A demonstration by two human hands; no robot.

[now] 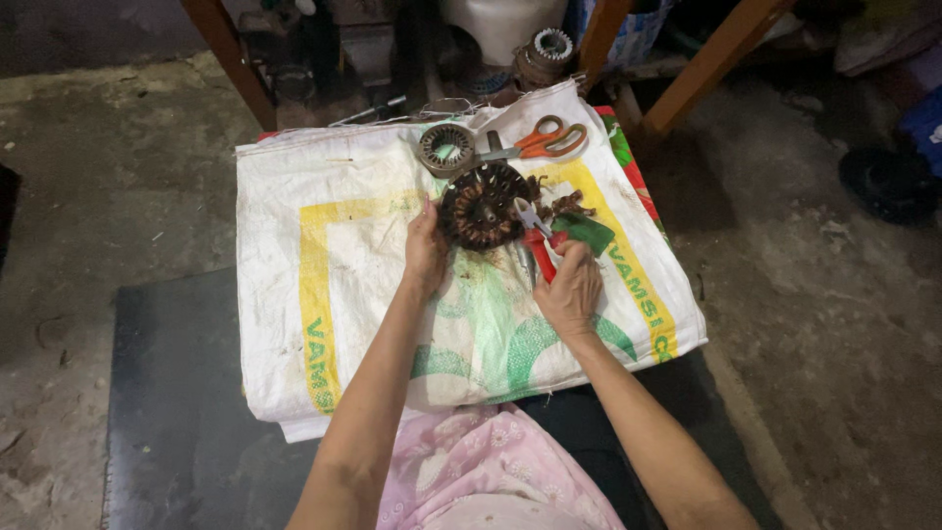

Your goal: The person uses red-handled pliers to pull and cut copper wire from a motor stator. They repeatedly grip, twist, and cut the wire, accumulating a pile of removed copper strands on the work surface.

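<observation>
- A person's left hand (425, 247) steadies a round, dark motor stator wound with copper wire (481, 204), fingers closed against its left rim, near the far edge of a white woven plastic sack printed in yellow and green (324, 294).
- The right hand (569, 290) is wrapped around red-handled cutting pliers (536, 243), whose metal tip points at the stator's right side.
- A green scrap (587, 232) lies just beyond the right hand, touching the pliers' handles.
- Loose tufts of brown copper wire (567, 204) sit beside the stator's right rim.
- Orange-handled scissors (540, 140) and a smaller grey metal ring-shaped stator core (446, 149) rest side by side at the sack's far edge.
- The sack covers a low worktop on a concrete floor (118, 167).
</observation>
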